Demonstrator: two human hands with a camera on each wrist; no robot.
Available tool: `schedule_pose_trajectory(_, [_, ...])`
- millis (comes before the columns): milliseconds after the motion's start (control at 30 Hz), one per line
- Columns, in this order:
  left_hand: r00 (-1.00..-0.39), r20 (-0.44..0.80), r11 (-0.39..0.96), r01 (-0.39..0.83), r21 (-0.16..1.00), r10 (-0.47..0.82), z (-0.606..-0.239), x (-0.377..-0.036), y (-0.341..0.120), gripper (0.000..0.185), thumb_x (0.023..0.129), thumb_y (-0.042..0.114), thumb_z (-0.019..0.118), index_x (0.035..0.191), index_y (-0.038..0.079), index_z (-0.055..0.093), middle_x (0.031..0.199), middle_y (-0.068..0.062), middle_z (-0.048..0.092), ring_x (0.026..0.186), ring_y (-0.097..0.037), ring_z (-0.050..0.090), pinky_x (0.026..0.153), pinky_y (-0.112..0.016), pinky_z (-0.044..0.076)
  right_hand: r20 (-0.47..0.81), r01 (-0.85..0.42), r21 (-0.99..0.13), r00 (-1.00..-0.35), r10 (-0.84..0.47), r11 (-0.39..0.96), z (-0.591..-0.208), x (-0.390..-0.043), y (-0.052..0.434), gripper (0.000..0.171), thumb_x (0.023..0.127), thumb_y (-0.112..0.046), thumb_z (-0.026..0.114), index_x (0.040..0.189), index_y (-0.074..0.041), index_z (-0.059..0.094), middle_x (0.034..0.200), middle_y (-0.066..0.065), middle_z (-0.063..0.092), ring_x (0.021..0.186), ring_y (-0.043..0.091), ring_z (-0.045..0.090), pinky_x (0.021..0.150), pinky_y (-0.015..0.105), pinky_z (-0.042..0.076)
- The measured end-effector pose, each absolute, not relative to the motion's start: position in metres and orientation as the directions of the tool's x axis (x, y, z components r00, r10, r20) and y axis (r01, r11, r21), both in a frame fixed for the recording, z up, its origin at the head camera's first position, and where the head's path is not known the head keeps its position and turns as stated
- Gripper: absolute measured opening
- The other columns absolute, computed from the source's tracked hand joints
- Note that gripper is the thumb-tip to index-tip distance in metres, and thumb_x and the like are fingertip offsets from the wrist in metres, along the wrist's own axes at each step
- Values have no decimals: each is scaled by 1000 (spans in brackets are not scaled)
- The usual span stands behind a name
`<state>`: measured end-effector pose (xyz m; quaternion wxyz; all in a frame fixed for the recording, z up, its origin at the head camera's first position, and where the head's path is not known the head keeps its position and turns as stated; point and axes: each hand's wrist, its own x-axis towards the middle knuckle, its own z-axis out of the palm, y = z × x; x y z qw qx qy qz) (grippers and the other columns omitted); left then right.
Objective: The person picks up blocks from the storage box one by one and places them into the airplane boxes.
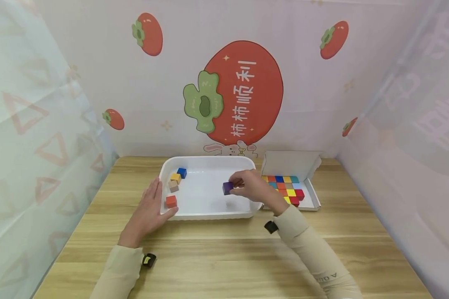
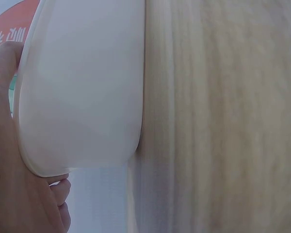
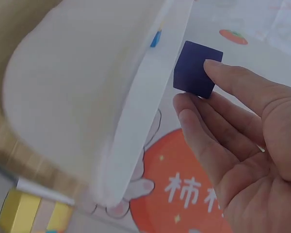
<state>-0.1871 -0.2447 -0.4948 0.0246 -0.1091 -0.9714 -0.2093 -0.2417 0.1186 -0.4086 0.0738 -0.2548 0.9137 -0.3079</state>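
Note:
In the head view my right hand [image 1: 251, 185] pinches a purple cube [image 1: 227, 188] between thumb and fingers, held above the right half of a white tray [image 1: 209, 216]. The right wrist view shows the thumb on one face of the cube [image 3: 196, 70] and fingertips beneath it. My left hand [image 1: 147, 211] rests against the tray's near left corner, thumb over the front rim and the other fingers along the left side. Inside the tray's left part lie a blue cube [image 1: 181, 172], a yellow cube [image 1: 176, 177], a plain wooden cube [image 1: 173, 186] and a red-orange cube [image 1: 171, 202].
Right of the tray stands a white box [image 1: 314, 195] with its lid [image 1: 289, 162] raised, holding rows of coloured cubes [image 1: 291, 192]. My right forearm passes in front of its near left part. The wooden table [image 1: 209, 257] meets a printed backdrop [image 1: 150, 83] behind and fabric at both sides.

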Motion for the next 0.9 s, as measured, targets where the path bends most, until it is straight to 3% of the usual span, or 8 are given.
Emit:
schedule_pose_trajectory(433, [-978, 73, 893, 207, 401, 194, -495, -187, -246, 113, 97, 64, 61, 168, -2, 2, 178, -22, -1, 164, -45, 6, 131, -68, 15, 63, -421, -598, -873, -483, 682, -402, -229, 217, 20, 90, -11, 84, 109, -7, 78, 106, 7, 80, 99, 21, 77, 91, 40, 66])
schedule_pose_trajectory(700, [-979, 71, 891, 203, 406, 190, -495, -185, -246, 113, 97, 63, 62, 168, -2, 3, 178, -22, -1, 164, -45, 5, 131, -68, 14, 42, -378, -569, -900, -433, 730, -412, -226, 280, 27, 93, -10, 80, 117, 3, 75, 109, 17, 79, 100, 31, 76, 88, 48, 65])
schedule_pose_trajectory(900, [-980, 68, 894, 197, 402, 185, -496, -185, -246, 115, 96, 66, 61, 168, -1, 3, 178, -21, -2, 165, -44, 5, 131, -68, 14, 14, -335, -554, -919, -394, 762, -415, -221, 315, 26, 94, -11, 80, 116, 3, 75, 108, 18, 79, 98, 30, 77, 86, 47, 66])
